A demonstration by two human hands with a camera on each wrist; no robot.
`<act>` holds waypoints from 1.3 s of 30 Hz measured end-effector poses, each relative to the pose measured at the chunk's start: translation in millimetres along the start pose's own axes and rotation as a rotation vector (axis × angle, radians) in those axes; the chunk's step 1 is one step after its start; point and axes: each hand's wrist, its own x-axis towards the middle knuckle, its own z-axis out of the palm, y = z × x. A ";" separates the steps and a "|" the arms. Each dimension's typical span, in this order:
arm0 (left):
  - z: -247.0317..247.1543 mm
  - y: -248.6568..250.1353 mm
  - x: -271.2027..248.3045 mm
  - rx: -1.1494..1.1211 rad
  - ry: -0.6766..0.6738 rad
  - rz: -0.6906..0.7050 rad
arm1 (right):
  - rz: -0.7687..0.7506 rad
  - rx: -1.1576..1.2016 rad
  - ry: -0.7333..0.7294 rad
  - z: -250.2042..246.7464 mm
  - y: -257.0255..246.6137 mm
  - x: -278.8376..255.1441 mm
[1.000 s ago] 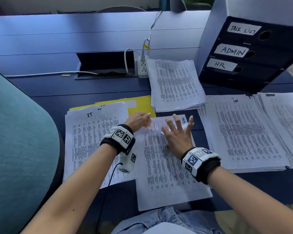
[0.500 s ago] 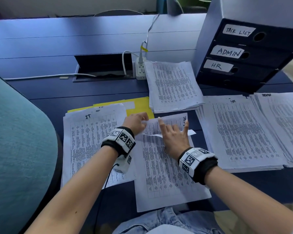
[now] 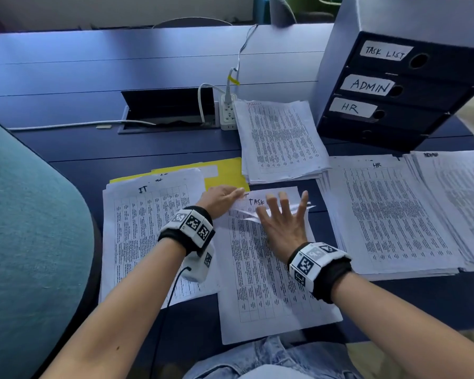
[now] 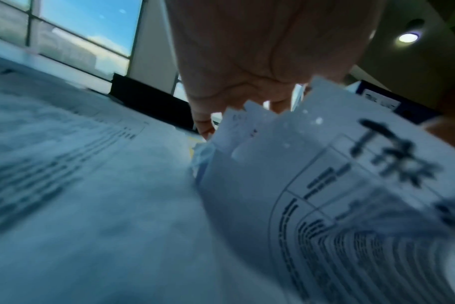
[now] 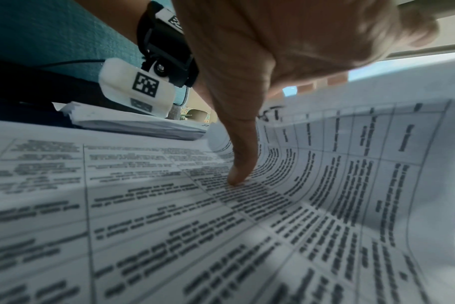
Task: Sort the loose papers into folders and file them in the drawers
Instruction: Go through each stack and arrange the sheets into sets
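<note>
A middle stack of printed sheets (image 3: 271,283) lies in front of me on the dark blue table. My left hand (image 3: 222,199) pinches the far left corners of several of its sheets (image 4: 325,164), which fan out in the left wrist view. My right hand (image 3: 282,225) lies on the stack with its fingers spread and straight. Its thumb (image 5: 239,164) presses the top sheet (image 5: 325,185), whose far end curls up. A sheet headed TASK (image 3: 257,201) shows beneath. The drawer box (image 3: 394,91), labelled TASK LIST, ADMIN and HR, stands at the back right with its drawers closed.
An IT stack (image 3: 143,228) lies to the left over a yellow folder (image 3: 225,173). HR (image 3: 389,214) and ADMIN (image 3: 460,201) stacks lie to the right, with another stack (image 3: 279,140) behind. A power strip (image 3: 227,113) with cables sits by a cable hatch. A teal chair (image 3: 25,242) stands at the left.
The far edge of the top sheets has been lifted and curled back, uncovering the TASK heading. My right fingers closed together, then spread again. My left hand stays at the corner.
</note>
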 end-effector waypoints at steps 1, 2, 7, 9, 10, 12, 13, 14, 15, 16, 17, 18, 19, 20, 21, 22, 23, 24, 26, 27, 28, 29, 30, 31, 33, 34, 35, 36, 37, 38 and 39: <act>-0.7 -0.1 0.9 -0.081 0.013 -0.012 | -0.042 0.012 -0.028 -1.0 -1.1 -1.2; -1.2 0.1 1.7 -0.164 0.024 -0.024 | -0.057 0.029 -0.074 -2.7 -0.7 -2.4; -3.7 -1.8 5.8 -0.140 0.047 -0.089 | -0.025 0.053 -0.064 -5.7 -0.1 -5.4; -4.6 -1.6 5.9 -0.102 0.033 -0.111 | -0.014 0.064 -0.068 -8.3 -0.4 -4.1; -5.2 -2.0 6.5 -0.109 0.019 -0.117 | -0.014 0.067 -0.065 -9.1 -0.4 -3.7; -7.6 -2.0 6.6 -0.152 -0.024 -0.124 | -0.035 0.081 -0.042 -7.3 0.0 -3.3; -9.2 -2.1 5.9 -0.173 -0.052 -0.128 | -0.044 0.091 -0.034 -4.6 0.2 -3.1; -10.6 -1.6 5.2 -0.179 -0.076 -0.130 | -0.051 0.103 -0.021 -4.8 0.0 -3.3; -11.6 -1.2 4.7 -0.169 -0.091 -0.132 | -0.058 0.114 -0.012 -5.3 -0.2 -3.5; -12.3 -0.6 4.1 -0.156 -0.094 -0.134 | -0.072 0.119 0.003 -5.2 -0.2 -3.4; -12.8 -0.5 4.2 -0.152 -0.093 -0.140 | -0.082 0.112 0.028 -3.2 -0.7 -3.1; -12.6 -0.6 4.8 -0.153 -0.083 -0.146 | -0.082 0.066 0.058 1.1 -1.4 -2.4; -12.4 -1.5 5.7 -0.156 -0.067 -0.155 | -0.058 0.042 0.114 7.0 -1.5 -2.8; -12.2 -3.0 6.6 -0.170 -0.047 -0.169 | -0.060 0.031 0.160 11.6 -2.3 -4.2; -11.7 -4.4 6.7 -0.195 -0.035 -0.187 | -0.071 0.032 0.166 14.0 -3.2 -6.3; -11.2 -4.8 6.0 -0.232 -0.040 -0.197 | -0.080 0.019 0.165 16.3 -4.2 -7.6; -11.3 -4.8 4.3 -0.289 -0.071 -0.208 | -0.083 0.011 0.164 17.1 -6.0 -9.3; -11.7 -3.5 2.5 -0.364 -0.116 -0.230 | -0.081 0.003 0.154 13.3 -7.7 -11.1; -12.0 -1.4 -0.2 -0.454 -0.245 -0.273 | -0.085 -0.018 0.167 7.5 -9.0 -11.9; -11.7 -0.3 -0.7 -0.452 -0.297 -0.272 | -0.093 -0.019 0.144 5.6 -9.2 -11.0; -11.1 1.3 -0.8 -0.444 -0.316 -0.267 | -0.106 -0.022 0.104 4.6 -8.6 -10.6; -10.8 2.3 -0.1 -0.444 -0.308 -0.261 | -0.103 -0.017 0.089 2.2 -7.6 -10.8; -10.8 4.1 0.9 -0.458 -0.281 -0.256 | -0.094 0.003 0.113 3.1 -6.5 -10.9; -10.4 5.7 2.4 -0.468 -0.238 -0.247 | -0.100 0.022 0.146 5.9 -5.2 -12.0; -7.9 5.2 7.7 -0.313 -0.136 -0.216 | -0.152 0.052 0.197 13.2 -4.8 -15.2; -5.8 3.2 10.6 -0.161 -0.086 -0.205 | -0.165 0.074 0.209 14.1 -4.7 -16.2; -3.4 0.9 12.3 -0.016 -0.053 -0.199 | -0.162 0.089 0.231 14.6 -3.5 -17.0; -0.4 -1.4 13.5 0.090 -0.045 -0.213 | -0.160 0.101 0.242 15.9 -2.8 -16.4; 2.7 -3.6 14.3 0.162 -0.049 -0.227 | -0.149 0.109 0.235 13.5 -3.1 -16.2; 5.7 -5.3 15.1 0.204 -0.051 -0.232 | -0.142 0.109 0.219 13.2 -4.0 -16.1; 7.4 -6.2 14.9 0.222 -0.046 -0.229 | -0.145 0.103 0.204 14.4 -4.7 -16.1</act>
